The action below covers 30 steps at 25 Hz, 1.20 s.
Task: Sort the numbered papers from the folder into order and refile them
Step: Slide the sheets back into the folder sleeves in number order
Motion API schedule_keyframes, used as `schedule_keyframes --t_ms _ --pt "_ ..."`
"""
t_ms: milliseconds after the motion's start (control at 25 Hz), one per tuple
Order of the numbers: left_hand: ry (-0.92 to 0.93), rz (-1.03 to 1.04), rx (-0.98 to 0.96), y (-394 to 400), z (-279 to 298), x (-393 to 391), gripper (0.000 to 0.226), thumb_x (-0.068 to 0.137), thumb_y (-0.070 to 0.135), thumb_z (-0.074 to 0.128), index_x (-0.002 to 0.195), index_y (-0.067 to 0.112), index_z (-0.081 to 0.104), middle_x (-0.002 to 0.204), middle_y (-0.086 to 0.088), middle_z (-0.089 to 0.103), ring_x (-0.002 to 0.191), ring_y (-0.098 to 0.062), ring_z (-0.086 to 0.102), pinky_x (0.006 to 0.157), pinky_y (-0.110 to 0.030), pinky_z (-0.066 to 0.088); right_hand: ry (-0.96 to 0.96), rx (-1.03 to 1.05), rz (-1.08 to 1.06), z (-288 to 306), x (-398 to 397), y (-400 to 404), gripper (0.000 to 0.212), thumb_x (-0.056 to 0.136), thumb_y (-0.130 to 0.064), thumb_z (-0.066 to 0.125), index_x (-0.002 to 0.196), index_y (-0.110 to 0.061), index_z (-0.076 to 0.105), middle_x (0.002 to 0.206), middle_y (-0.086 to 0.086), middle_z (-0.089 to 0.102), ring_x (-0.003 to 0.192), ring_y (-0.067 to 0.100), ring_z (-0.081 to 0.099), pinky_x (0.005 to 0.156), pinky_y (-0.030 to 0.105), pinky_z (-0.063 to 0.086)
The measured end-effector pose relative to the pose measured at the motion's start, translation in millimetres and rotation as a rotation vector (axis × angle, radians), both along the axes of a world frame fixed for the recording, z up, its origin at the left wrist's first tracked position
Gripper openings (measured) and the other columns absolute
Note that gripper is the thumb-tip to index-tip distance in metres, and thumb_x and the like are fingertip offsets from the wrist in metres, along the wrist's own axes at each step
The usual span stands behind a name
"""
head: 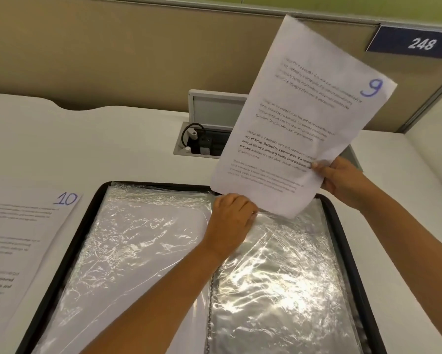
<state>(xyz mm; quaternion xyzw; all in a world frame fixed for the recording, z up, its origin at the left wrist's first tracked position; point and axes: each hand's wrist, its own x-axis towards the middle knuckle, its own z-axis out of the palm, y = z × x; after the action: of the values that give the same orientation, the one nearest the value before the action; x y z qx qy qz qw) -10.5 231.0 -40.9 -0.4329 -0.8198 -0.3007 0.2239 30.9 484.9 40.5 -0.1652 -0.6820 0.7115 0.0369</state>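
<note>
**Inspector:** While the right hand pinches its lower right edge, the sheet marked 9 stands tilted in the air above the far end of the open folder. White, lightly creased, four blocks of printed text, one partly bold; the numeral is handwritten in blue at the top right corner.

**Clerk:** And the left hand?

**Inspector:** Curled at the top edge of the right-hand plastic sleeve, near the spine, fingers gripping the film just below the sheet's bottom corner.

**Clerk:** Folder condition?

**Inspector:** Black-rimmed, lying open on the white surface, both clear sleeves wrinkled and glaring. The sheet marked 10 lies flat on the surface to its left.
</note>
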Motion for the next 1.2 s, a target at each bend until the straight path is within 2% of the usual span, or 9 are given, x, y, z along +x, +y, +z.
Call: schedule_keyframes --t_ms 200,360,560,680,840,960,1000,1080,1200 --pt "-0.018 0.001 0.004 2 17 -11 0.003 0.076 0.013 0.063 0.079 0.015 0.064 0.072 0.003 0.06 0.075 -0.015 0.043 0.069 -0.028 0.033 0.003 0.056 0.078 7 7 -3 0.105 0.04 -0.056 0.088 0.128 -0.012 0.052 0.12 0.0 0.066 0.106 0.017 0.065 0.076 0.026 0.056" --pt "-0.114 -0.084 -0.08 12 31 -9 0.006 0.076 0.013 0.063 0.073 0.015 0.068 0.067 0.003 0.061 0.069 -0.024 0.055 0.064 -0.038 0.042 0.0 0.026 0.024 -4 5 -16 0.094 0.047 -0.042 0.089 0.127 -0.01 0.053 0.124 0.006 0.063 0.103 0.018 0.066 0.075 0.029 0.057" --pt "-0.222 -0.092 -0.171 22 39 -2 0.003 0.082 0.017 0.068 0.08 0.017 0.07 0.078 0.003 0.064 0.083 -0.023 0.054 0.075 -0.035 0.03 0.072 -0.1 -0.077 -15 0 -22 0.101 0.042 -0.045 0.091 0.127 -0.01 0.051 0.119 0.003 0.065 0.105 0.019 0.065 0.076 0.033 0.057" --pt "-0.225 -0.063 -0.181 28 47 -1 0.008 0.085 0.021 0.065 0.083 0.017 0.071 0.079 0.002 0.065 0.083 -0.022 0.053 0.077 -0.034 0.03 0.059 -0.111 -0.01 -12 6 -15 0.081 0.062 -0.029 0.079 0.133 -0.007 0.047 0.124 0.006 0.063 0.111 0.024 0.062 0.077 0.032 0.057" --pt "-0.149 -0.037 -0.211 33 46 -4 0.004 0.081 0.021 0.071 0.078 0.019 0.072 0.073 0.004 0.064 0.077 -0.021 0.055 0.073 -0.035 0.037 0.081 -0.08 0.023 -1 10 -1 0.077 0.057 -0.033 0.084 0.126 -0.015 0.053 0.126 0.005 0.062 0.113 0.024 0.06 0.083 0.034 0.056" --pt "-0.219 -0.099 -0.266 37 49 1 0.01 0.087 0.024 0.064 0.088 0.018 0.072 0.081 0.003 0.067 0.084 -0.022 0.055 0.08 -0.037 0.034 0.159 -0.073 -0.04 9 3 0 0.055 0.068 -0.023 0.073 0.12 -0.02 0.054 0.128 0.006 0.06 0.116 0.025 0.058 0.09 0.041 0.052" --pt "-0.266 -0.135 -0.288 40 52 5 0.015 0.09 0.025 0.059 0.093 0.018 0.072 0.085 0.002 0.069 0.086 -0.021 0.056 0.083 -0.036 0.033 0.157 -0.076 -0.044 10 1 -2 0.057 0.066 -0.025 0.076 0.12 -0.02 0.055 0.127 0.005 0.061 0.116 0.025 0.059 0.09 0.042 0.052" --pt "-0.406 -0.196 -0.262 47 56 13 0.019 0.094 0.024 0.052 0.095 0.015 0.069 0.087 -0.001 0.07 0.084 -0.021 0.06 0.085 -0.036 0.039 0.124 -0.087 -0.051 10 -4 -6 0.076 0.053 -0.035 0.086 0.121 -0.016 0.055 0.124 0.004 0.063 0.109 0.021 0.063 0.084 0.035 0.056" --pt "-0.601 -0.214 -0.312 59 62 20 0.024 0.097 0.026 0.047 0.103 0.013 0.065 0.093 -0.005 0.069 0.086 -0.023 0.062 0.076 -0.035 0.048 0.113 -0.114 -0.074 4 -5 -14 0.085 0.05 -0.035 0.084 0.126 -0.013 0.051 0.128 0.006 0.06 0.105 0.016 0.065 0.077 0.026 0.056"
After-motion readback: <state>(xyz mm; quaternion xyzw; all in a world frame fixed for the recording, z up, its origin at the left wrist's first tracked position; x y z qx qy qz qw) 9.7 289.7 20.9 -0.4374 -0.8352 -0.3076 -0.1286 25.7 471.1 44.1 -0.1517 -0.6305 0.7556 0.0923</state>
